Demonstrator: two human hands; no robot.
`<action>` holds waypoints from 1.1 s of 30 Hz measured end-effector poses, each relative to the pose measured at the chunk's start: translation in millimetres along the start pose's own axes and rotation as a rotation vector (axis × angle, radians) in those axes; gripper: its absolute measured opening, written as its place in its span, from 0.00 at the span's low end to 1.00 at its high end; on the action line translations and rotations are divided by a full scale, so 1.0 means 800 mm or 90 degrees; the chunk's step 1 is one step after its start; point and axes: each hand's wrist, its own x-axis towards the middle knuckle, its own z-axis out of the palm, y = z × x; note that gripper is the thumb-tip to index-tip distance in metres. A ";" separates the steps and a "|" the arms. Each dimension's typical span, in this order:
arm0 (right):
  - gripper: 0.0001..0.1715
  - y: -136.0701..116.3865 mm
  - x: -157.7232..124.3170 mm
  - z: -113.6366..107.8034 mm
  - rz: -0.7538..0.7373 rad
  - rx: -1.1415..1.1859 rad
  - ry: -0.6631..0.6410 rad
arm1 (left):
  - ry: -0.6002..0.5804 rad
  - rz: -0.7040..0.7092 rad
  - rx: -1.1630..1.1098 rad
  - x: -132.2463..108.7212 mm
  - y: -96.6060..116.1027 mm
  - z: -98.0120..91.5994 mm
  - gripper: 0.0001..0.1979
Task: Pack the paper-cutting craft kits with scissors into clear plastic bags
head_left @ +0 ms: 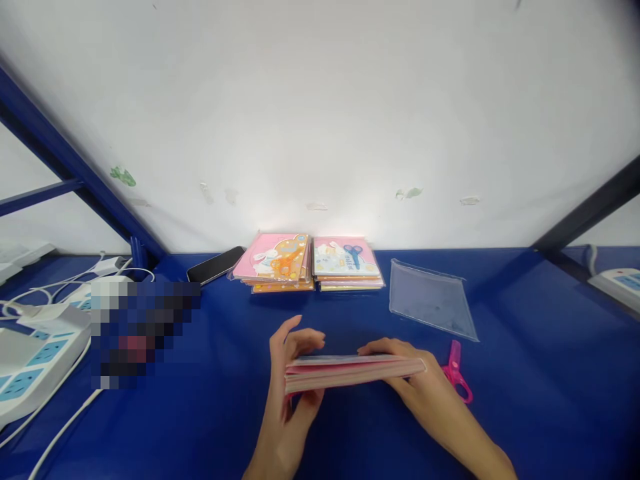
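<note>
A thick stack of pink-edged paper sheets [350, 375] is held level above the blue table, its edge facing me. My left hand [295, 380] grips the left end, thumb below and fingers curled above. Around the right end is my right hand [403, 363], with fingers on the far side and thumb underneath. Just right of that hand, pink scissors [456, 375] lie on the table. A clear plastic pouch [431, 299] lies flat beyond them.
Two piles of packaged craft sets, one with orange scissors [280, 261] and one with blue scissors [347, 260], sit by the wall. A phone [216, 265], power strips [37, 363] and white cables are at left. The blue table [225, 413] spans below.
</note>
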 end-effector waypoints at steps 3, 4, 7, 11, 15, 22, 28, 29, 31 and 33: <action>0.12 -0.001 -0.005 0.004 -0.001 0.008 0.015 | 0.016 -0.101 0.008 -0.008 0.002 -0.001 0.33; 0.13 -0.002 -0.005 0.006 0.001 0.019 0.012 | 0.039 -0.128 0.021 -0.010 0.002 -0.002 0.33; 0.15 -0.006 -0.005 0.011 0.008 0.052 0.002 | 0.030 -0.176 0.091 -0.008 0.003 -0.006 0.29; 0.15 -0.004 -0.010 -0.001 0.014 0.019 -0.025 | -0.039 -0.142 0.145 0.003 0.006 -0.008 0.11; 0.27 0.020 -0.021 -0.062 0.055 -0.011 -0.004 | -0.076 -0.121 0.146 0.003 0.006 -0.011 0.07; 0.38 0.105 -0.006 -0.157 0.449 -0.385 0.290 | -0.089 -0.120 0.119 -0.002 -0.007 -0.015 0.08; 0.25 0.121 0.007 -0.143 0.326 -0.351 0.249 | -0.036 -0.161 0.130 -0.004 0.011 -0.008 0.13; 0.23 0.112 0.004 -0.142 0.300 -0.312 0.282 | 0.000 -0.180 0.120 -0.005 0.015 -0.007 0.14; 0.22 0.085 -0.005 -0.142 0.256 -0.213 0.378 | 0.073 -0.229 0.074 -0.008 0.024 -0.006 0.19; 0.20 0.055 -0.020 -0.144 0.201 -0.077 0.450 | 0.120 -0.273 0.014 -0.010 0.033 -0.008 0.24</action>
